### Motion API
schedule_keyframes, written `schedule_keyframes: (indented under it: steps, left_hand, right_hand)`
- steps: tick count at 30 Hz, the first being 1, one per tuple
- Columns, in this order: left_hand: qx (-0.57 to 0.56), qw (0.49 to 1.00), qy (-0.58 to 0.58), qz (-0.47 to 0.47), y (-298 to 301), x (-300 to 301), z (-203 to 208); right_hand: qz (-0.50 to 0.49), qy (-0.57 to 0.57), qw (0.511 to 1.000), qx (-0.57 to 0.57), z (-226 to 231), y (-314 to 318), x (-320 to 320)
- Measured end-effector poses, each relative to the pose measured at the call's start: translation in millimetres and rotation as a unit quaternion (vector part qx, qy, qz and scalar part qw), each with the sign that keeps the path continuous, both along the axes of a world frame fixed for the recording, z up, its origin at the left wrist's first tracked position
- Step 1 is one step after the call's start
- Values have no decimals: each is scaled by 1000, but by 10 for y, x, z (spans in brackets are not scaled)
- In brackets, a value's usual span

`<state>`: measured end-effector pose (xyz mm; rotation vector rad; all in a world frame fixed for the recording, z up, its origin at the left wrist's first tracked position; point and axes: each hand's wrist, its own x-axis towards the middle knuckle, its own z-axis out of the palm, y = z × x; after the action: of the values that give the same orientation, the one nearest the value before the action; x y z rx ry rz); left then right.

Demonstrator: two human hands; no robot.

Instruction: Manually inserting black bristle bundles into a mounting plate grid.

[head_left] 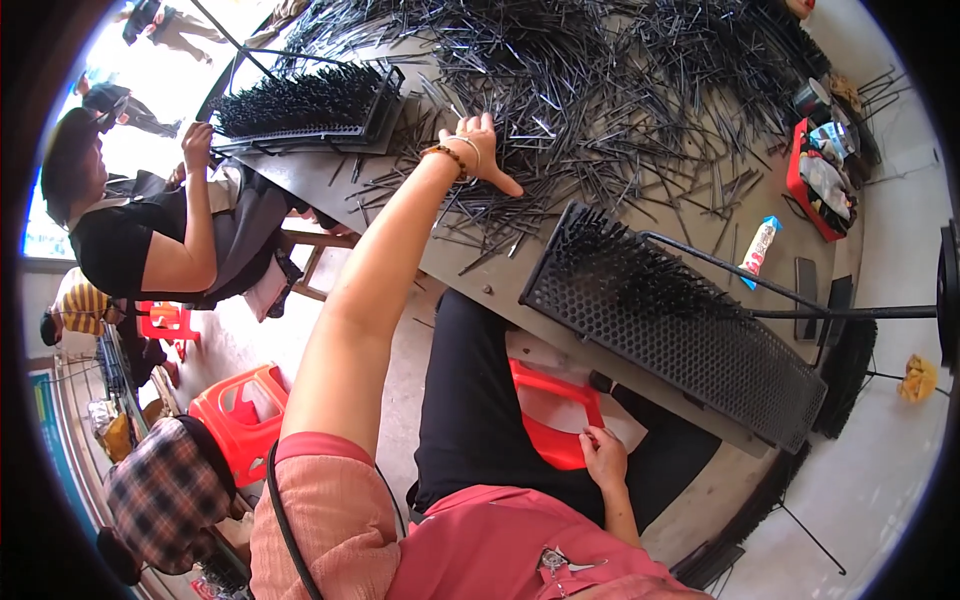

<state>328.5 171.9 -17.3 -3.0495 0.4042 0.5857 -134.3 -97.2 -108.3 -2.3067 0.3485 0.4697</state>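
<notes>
My left hand reaches far out over the table, fingers and thumb spread, touching the near edge of a big heap of thin black rods. Bracelets circle that wrist. My right hand is down by my thigh, below the table edge, with its fingers curled in; whatever they may hold is too small or hidden. Between the hands, along the table edge, lies a long black perforated rack. Black rods stand packed in the holes at its far-left end, while its near-right holes show bare.
A second rack full of rods stands at the left, beside a seated person. A red box, a wrapped snack and a phone lie at the right. Red stools and another person are lower left.
</notes>
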Motion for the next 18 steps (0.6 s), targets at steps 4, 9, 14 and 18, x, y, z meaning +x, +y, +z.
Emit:
schedule_keyframes:
  steps: [4,9,14,18]
  left_hand:
    - [-52,998,-7,43,-129,127,8]
    - [-99,986,-64,118,-186,257,-176]
    - [-174,975,26,137,44,558,-35]
    - [-201,959,18,198,-139,528,157]
  right_hand:
    - [-12,2,1000,8,9,1,-3]
    - [-6,-11,1000,2,5,-2,5]
    - [-15,-1,1000,21,17,5,17]
    - [-25,15,999,19,-26,-16,-16]
